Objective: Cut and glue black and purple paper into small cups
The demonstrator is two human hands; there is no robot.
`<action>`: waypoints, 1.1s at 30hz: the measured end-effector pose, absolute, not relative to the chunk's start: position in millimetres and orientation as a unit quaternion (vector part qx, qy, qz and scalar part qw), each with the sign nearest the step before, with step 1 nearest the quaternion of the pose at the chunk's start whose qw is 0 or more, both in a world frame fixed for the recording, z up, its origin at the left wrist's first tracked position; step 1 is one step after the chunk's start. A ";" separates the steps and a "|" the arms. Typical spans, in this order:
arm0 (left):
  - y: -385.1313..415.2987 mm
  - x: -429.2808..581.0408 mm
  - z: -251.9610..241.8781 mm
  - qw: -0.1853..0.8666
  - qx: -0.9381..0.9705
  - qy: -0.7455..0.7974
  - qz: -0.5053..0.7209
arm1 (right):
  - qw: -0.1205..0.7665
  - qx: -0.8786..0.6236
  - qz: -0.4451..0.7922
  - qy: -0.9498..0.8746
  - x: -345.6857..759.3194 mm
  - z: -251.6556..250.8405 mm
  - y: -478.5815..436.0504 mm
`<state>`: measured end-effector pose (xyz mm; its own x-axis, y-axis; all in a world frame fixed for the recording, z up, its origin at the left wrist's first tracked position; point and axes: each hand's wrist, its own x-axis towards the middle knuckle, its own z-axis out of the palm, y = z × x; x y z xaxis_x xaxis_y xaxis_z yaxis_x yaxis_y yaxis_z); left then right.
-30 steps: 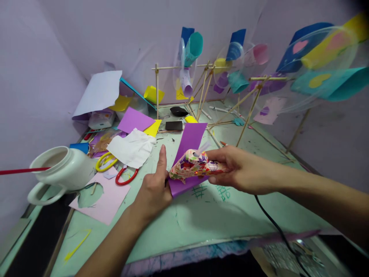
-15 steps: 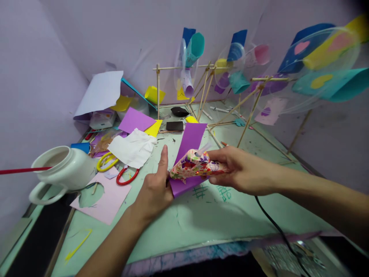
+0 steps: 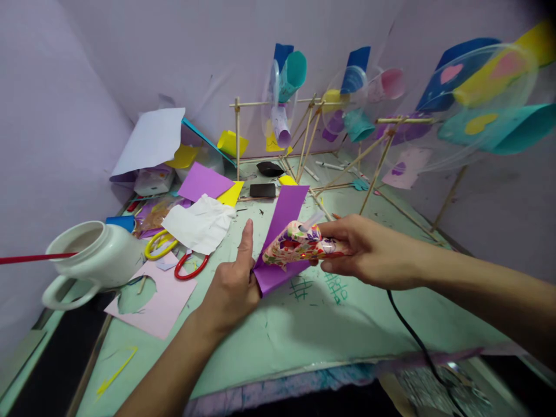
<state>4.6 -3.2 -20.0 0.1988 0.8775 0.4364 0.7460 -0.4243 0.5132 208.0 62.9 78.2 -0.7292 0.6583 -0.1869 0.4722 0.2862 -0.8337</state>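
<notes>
A bent strip of purple paper (image 3: pixel 289 204) is at the middle of the green table (image 3: pixel 243 341). My left hand (image 3: pixel 234 278) grips its near left end, with the thumb pointing up. My right hand (image 3: pixel 369 250) is closed round a flower-patterned glue gun (image 3: pixel 295 246), held over the paper with its tip towards my left hand. A clear glue stick (image 3: pixel 315 219) juts from the gun's back, and a small red light shows on its side. A black cord (image 3: pixel 412 324) hangs below my right hand.
On the left lie a white mug (image 3: pixel 104 255), scissors with red handles (image 3: pixel 191 267), yellow handles (image 3: pixel 157 246), crumpled white paper (image 3: pixel 202 223) and a cut pink sheet (image 3: pixel 167 298). Stick stands (image 3: pixel 238 139) with clear discs and paper tubes rise behind.
My right hand and the glue gun have shifted slightly to the right, away from my left hand. My left hand has stayed on the purple paper.
</notes>
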 end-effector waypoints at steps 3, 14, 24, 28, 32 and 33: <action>-3.8 4.4 -20.0 0.023 0.763 0.551 0.337 | 0.093 -0.367 0.480 -0.792 210.8 78.9 63.5; -4.8 2.5 -19.4 -0.051 0.772 0.556 0.303 | 0.104 -0.373 0.488 -0.783 215.4 80.0 64.0; -3.8 3.9 -17.7 -0.068 0.771 0.550 0.314 | 0.107 -0.400 0.468 -0.781 218.3 79.8 64.2; -4.5 3.8 -17.6 -0.080 0.765 0.557 0.313 | 0.102 -0.402 0.437 -0.798 221.3 79.8 65.3; -3.9 0.8 -17.3 -0.075 0.759 0.563 0.317 | 0.127 -0.426 0.427 -0.787 237.8 81.1 67.6; -3.6 -0.1 -17.0 -0.075 0.760 0.561 0.321 | 0.143 -0.432 0.440 -0.774 246.6 81.0 67.4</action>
<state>-0.1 -3.6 -17.0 0.1651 0.8034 0.5720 0.8998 -0.3602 0.2463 246.6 67.4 81.0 -0.5864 0.7942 -0.1594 0.5431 0.2395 -0.8048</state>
